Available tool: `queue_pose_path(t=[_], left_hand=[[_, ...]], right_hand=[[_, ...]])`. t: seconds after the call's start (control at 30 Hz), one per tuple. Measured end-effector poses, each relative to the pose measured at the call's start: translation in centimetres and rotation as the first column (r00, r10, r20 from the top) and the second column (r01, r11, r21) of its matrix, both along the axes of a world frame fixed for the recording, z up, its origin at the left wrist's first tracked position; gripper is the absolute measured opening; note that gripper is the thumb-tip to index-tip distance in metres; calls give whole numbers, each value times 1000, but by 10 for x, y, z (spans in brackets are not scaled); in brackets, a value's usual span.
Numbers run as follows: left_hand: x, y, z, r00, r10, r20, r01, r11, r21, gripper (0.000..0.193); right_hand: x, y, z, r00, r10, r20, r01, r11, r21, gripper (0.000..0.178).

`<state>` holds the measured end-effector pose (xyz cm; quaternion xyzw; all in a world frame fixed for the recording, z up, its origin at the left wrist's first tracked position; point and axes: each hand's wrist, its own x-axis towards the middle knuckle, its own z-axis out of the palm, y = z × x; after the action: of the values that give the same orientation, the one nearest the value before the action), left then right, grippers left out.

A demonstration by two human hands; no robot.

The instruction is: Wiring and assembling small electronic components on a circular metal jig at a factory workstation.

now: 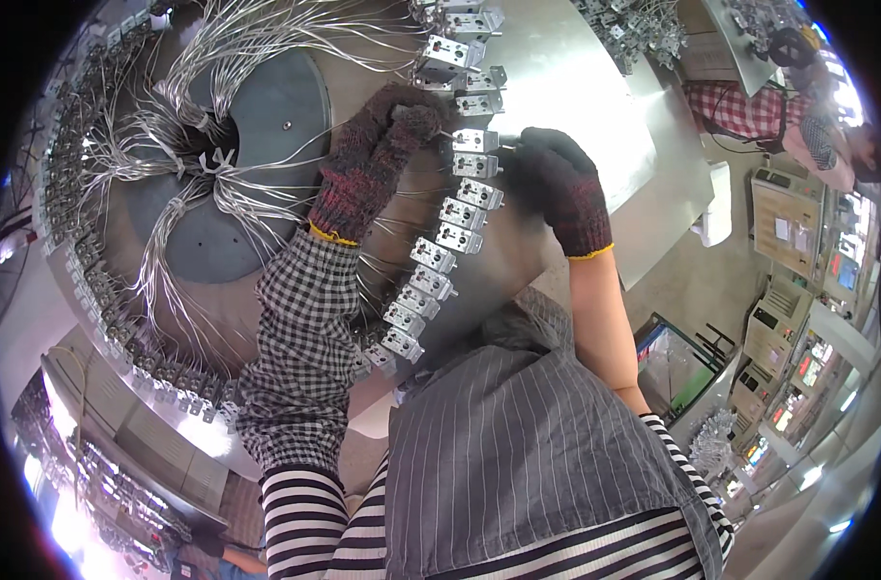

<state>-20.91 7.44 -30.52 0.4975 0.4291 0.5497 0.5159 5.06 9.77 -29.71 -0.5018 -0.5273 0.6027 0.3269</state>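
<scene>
My left grip (384, 145), fingers curled, beside a silvery box-shaped metal unit (471, 141) at the edge of the round surface (416, 215), right grip (561, 174) near its stem (506, 147), whether either pinches I can't tell; likely light, stiff, slick, best held across its flat body.

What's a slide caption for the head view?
Gloved left hand and gloved right hand flank a metal block on the rim of a round table, silvery wires bundled near its centre.
</scene>
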Motion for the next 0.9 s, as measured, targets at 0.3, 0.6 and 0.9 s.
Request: queue_pose_path(t=[0.3, 0.6, 0.9], left_hand=[[6, 2, 14, 1000, 21, -9, -20, 999, 46, 28], [20, 5, 29, 959, 54, -277, -40, 998, 56, 25], [26, 11, 41, 935, 83, -344, -33, 988, 149, 23]], right_hand=[[-3, 2, 14, 989, -119, -92, 100, 978, -183, 28], [12, 14, 18, 981, -98, -166, 70, 984, -166, 27], [20, 30, 37, 997, 36, -68, -50, 974, -222, 26]])
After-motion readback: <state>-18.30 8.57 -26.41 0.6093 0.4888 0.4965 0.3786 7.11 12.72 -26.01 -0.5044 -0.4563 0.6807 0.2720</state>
